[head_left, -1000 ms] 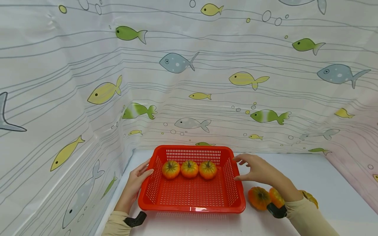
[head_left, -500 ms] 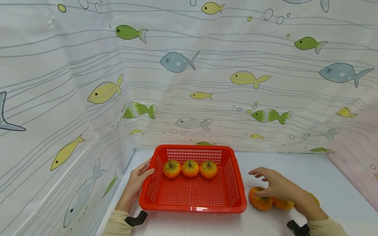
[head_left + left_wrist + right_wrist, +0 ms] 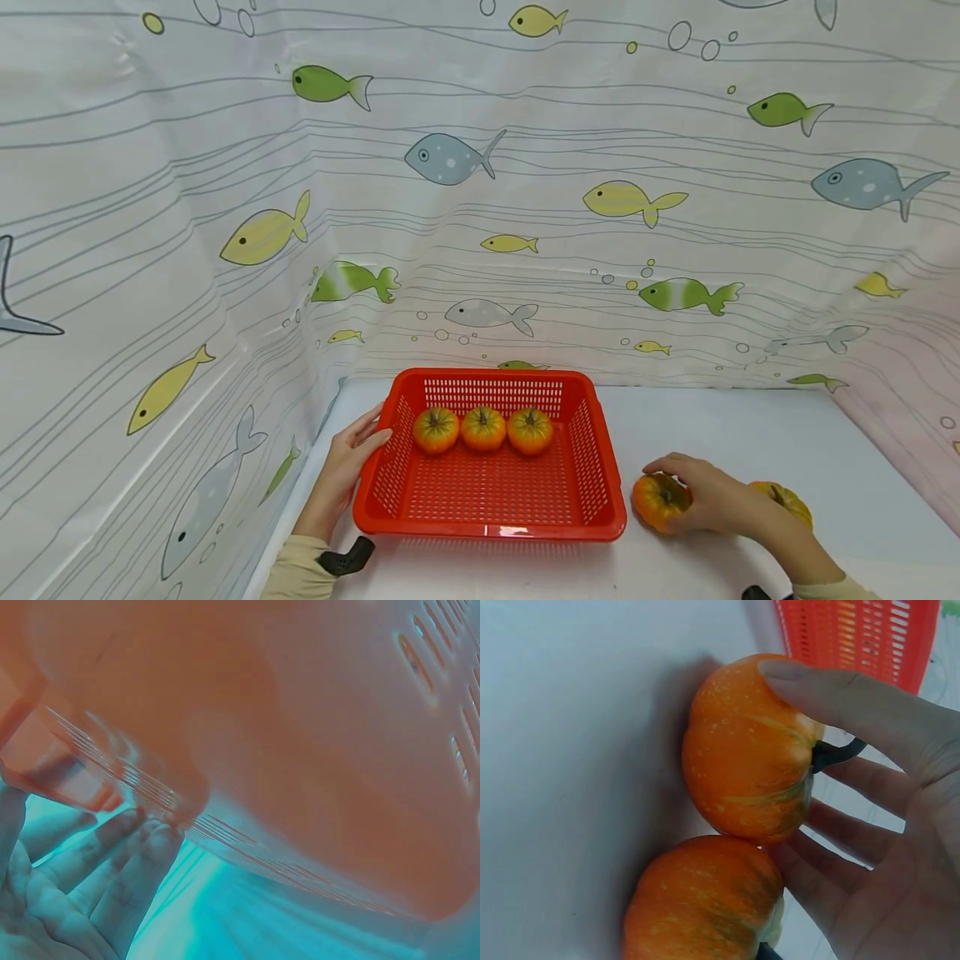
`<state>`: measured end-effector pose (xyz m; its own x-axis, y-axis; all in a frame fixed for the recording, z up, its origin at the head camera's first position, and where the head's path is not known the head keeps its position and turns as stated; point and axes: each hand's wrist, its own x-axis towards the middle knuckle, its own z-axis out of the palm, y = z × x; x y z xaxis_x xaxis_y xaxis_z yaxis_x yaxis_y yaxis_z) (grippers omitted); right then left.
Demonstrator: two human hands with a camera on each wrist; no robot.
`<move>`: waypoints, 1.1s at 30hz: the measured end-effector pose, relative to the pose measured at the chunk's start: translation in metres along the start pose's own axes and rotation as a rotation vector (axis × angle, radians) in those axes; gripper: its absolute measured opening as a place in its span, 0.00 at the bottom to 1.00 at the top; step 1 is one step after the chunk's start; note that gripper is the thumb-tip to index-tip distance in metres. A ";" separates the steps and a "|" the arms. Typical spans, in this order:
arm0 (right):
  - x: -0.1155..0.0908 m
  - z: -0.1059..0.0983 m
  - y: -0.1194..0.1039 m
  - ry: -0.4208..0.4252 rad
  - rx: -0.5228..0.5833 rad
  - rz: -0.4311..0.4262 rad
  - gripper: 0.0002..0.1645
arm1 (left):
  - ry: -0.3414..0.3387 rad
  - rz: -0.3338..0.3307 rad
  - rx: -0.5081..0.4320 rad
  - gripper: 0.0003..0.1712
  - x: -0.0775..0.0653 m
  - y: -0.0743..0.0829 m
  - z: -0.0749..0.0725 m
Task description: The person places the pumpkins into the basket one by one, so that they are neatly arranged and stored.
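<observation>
A red plastic basket (image 3: 489,533) stands on the table with three small orange pumpkins (image 3: 483,429) in a row along its back. My left hand (image 3: 347,458) holds the basket's left side, thumb over the rim and fingers outside; the left wrist view shows those fingers (image 3: 120,862) against the basket wall. To the right of the basket, my right hand (image 3: 708,496) grips a small orange pumpkin (image 3: 660,502). In the right wrist view its thumb lies on this pumpkin (image 3: 742,757) beside the dark stem, other fingers behind. A second pumpkin (image 3: 705,907) touches it.
Another yellow-orange pumpkin (image 3: 783,500) shows behind my right forearm. The white table (image 3: 555,575) meets a fish-patterned curtain (image 3: 525,183) at the back, left and right. The basket's right wall stands close to the gripped pumpkin.
My right hand has moved from beside the basket's right rim, rightward and down, onto the nearest pumpkin outside, and now grips it. My left hand and the basket have stayed put.
</observation>
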<state>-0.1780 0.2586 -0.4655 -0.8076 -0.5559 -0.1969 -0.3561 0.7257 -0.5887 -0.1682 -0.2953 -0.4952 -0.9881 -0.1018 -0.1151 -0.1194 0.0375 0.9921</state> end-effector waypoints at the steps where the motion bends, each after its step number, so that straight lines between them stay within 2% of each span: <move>1: 0.000 0.001 0.000 -0.001 -0.002 0.006 0.40 | 0.000 0.001 -0.001 0.35 0.000 0.000 0.000; 22: -0.002 0.003 -0.002 0.030 -0.066 -0.034 0.38 | -0.008 0.009 -0.014 0.35 0.000 -0.003 -0.001; 27: -0.001 0.003 -0.002 0.030 -0.053 -0.040 0.37 | -0.004 0.012 -0.007 0.35 0.001 -0.003 -0.001; 33: 0.001 0.000 -0.004 0.070 -0.078 -0.059 0.38 | 0.004 0.002 0.002 0.36 0.002 -0.003 -0.001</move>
<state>-0.1771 0.2552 -0.4637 -0.8139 -0.5711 -0.1067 -0.4376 0.7234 -0.5341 -0.1695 -0.2970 -0.4987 -0.9880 -0.1054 -0.1134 -0.1180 0.0393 0.9922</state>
